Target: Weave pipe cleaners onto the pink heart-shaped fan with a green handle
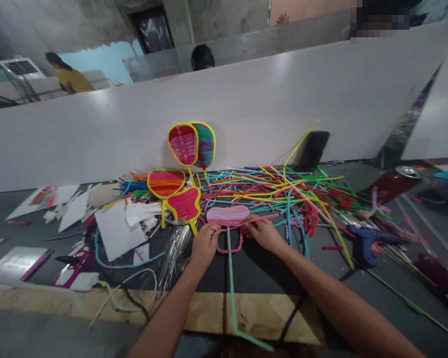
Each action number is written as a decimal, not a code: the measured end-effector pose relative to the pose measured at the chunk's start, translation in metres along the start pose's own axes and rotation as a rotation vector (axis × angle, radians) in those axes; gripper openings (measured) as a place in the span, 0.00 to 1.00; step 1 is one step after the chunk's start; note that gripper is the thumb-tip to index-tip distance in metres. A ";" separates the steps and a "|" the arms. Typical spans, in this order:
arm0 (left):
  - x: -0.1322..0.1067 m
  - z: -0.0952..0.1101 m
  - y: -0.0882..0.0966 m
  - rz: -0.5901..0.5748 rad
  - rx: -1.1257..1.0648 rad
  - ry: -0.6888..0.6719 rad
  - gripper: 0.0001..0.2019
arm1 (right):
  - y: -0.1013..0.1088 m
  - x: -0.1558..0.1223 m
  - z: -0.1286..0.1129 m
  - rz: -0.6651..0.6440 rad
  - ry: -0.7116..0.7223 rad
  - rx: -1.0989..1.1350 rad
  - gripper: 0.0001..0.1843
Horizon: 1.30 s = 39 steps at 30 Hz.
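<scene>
Fingers (pixel 212 232) pinched at both sides of the fuzzy pink frame (pixel 227 217).
Frame position: well left of the blue glue gun (pixel 364 244). Left hand (pixel 204 244) clamps its rim; right hand (pixel 263 232) pinches a pink stem (pixel 268 217) laid across it. Judged by its fuzzy strands, it is likely light, soft and easily bent; hold by the rim without pressing the wrapped face.

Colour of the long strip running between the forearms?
The strip is pale green, clearest in head view.

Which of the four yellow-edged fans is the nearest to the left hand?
The pink fan with the wavy outline: its yellow handle ends beside the left hand. The other three fans are farther away.
</scene>
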State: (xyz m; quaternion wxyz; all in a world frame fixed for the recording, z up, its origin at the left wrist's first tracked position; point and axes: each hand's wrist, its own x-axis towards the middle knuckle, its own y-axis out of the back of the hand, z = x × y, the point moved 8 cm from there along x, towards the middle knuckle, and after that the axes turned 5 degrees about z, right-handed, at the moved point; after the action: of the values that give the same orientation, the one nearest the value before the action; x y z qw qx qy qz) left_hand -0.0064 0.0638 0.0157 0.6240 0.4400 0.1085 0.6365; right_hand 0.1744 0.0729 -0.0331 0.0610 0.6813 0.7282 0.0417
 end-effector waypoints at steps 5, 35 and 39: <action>-0.001 0.005 -0.001 0.003 0.018 0.011 0.08 | 0.007 -0.007 -0.008 0.051 0.126 -0.188 0.08; 0.008 -0.024 -0.021 -0.258 -0.220 0.152 0.13 | -0.008 -0.015 -0.025 0.081 0.502 -0.555 0.09; 0.007 -0.013 -0.012 -0.212 -0.210 -0.016 0.12 | -0.009 -0.009 -0.028 0.025 0.503 -0.558 0.08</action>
State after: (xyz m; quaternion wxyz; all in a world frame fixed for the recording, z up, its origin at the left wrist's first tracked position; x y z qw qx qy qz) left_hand -0.0060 0.0781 0.0027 0.7314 0.3634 0.0822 0.5713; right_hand 0.1624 0.0636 -0.0060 0.0630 0.6159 0.6727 0.4053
